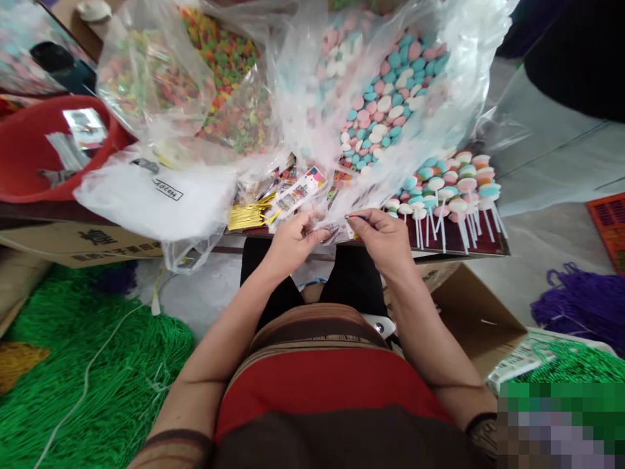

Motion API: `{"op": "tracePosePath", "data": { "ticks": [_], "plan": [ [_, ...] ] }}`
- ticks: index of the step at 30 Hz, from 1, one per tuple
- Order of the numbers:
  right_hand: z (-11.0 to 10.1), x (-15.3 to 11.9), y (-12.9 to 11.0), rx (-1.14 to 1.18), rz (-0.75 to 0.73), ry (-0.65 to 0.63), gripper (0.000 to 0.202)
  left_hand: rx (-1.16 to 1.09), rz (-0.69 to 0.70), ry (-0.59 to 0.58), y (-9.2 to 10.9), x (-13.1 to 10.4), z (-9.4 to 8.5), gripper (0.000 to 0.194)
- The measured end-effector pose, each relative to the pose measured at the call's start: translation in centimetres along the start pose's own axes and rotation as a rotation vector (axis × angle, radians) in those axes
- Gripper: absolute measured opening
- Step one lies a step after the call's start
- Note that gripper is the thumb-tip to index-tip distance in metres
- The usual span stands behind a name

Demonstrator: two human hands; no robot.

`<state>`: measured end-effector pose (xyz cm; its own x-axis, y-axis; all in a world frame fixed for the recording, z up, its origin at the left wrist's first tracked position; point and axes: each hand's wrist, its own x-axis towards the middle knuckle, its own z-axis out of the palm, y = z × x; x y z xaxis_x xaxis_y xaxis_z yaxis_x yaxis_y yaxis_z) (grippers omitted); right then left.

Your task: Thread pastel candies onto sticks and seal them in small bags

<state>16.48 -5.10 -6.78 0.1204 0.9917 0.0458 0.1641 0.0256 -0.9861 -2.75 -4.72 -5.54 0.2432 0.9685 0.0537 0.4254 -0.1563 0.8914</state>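
At the table's near edge my left hand (297, 242) is closed, thumb towards curled fingers, beside clear plastic; what it holds, if anything, I cannot make out. My right hand (385, 240) pinches a thin, small item with a red and dark part (357, 217), too small to name. Between and behind the hands lie printed cards (299, 195) in clear wrap and a bundle of gold twist ties (247, 217). To the right of my right hand, marshmallow lollipops (452, 185) on white sticks lie in a pile.
Behind are open bags of pink, blue and white marshmallows (375, 117) and colourful gummies (227, 58). A red basin (29, 150) and white plastic bag (161, 192) stand left. Below are green strands (122, 365), a cardboard box (469, 306) and purple strands (581, 303).
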Motion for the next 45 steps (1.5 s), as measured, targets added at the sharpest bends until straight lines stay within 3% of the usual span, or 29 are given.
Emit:
{"op": "tracePosePath", "data": {
  "ticks": [3, 8, 13, 18, 20, 22, 29, 33, 37, 41, 45],
  "plan": [
    [0.0, -0.9, -0.1, -0.013, -0.007, 0.024, 0.026, -0.286, -0.199, -0.125, -0.6, -0.7, -0.5, 0.042],
    [0.5, -2.0, -1.1, -0.072, -0.031, 0.059, 0.057, -0.412, -0.216, -0.094, -0.5, -0.8, -0.1, 0.058],
    [0.8, -2.5, -1.0, -0.018, 0.003, 0.081, 0.066, -0.506, -0.319, -0.108, -0.3, -0.9, 0.3, 0.065],
    [0.3, -2.2, -0.2, 0.087, 0.022, -0.029, 0.044, -0.524, -0.316, -0.13, -0.7, -1.0, 0.5, 0.062],
    [0.1, -2.3, 0.3, 0.133, 0.01, -0.041, 0.046, -0.525, -0.309, -0.115, -0.7, -1.0, 0.7, 0.062],
    [0.2, -2.4, 0.9, 0.159, 0.001, 0.008, 0.04, -0.533, -0.317, -0.128, -0.4, -1.0, 0.9, 0.062],
    [1.1, -2.6, 1.0, 0.112, -0.06, 0.194, 0.029, -0.745, -0.338, -0.333, 0.5, -1.1, 0.9, 0.058],
    [1.4, -2.9, 0.2, 0.074, -0.051, 0.212, 0.027, -0.574, -0.333, -0.263, -0.1, -1.4, 1.0, 0.05],
    [0.9, -2.9, -0.2, 0.038, -0.045, 0.177, 0.028, -0.389, -0.243, -0.213, -0.5, -1.4, 1.2, 0.047],
    [0.7, -2.8, -0.2, 0.031, -0.1, 0.169, 0.027, -0.358, -0.178, -0.173, -0.2, -1.0, 1.8, 0.039],
    [0.4, -3.0, -0.1, -0.003, -0.079, 0.096, 0.03, -0.409, -0.202, -0.059, -0.2, -0.7, 2.3, 0.043]
  ]
}}
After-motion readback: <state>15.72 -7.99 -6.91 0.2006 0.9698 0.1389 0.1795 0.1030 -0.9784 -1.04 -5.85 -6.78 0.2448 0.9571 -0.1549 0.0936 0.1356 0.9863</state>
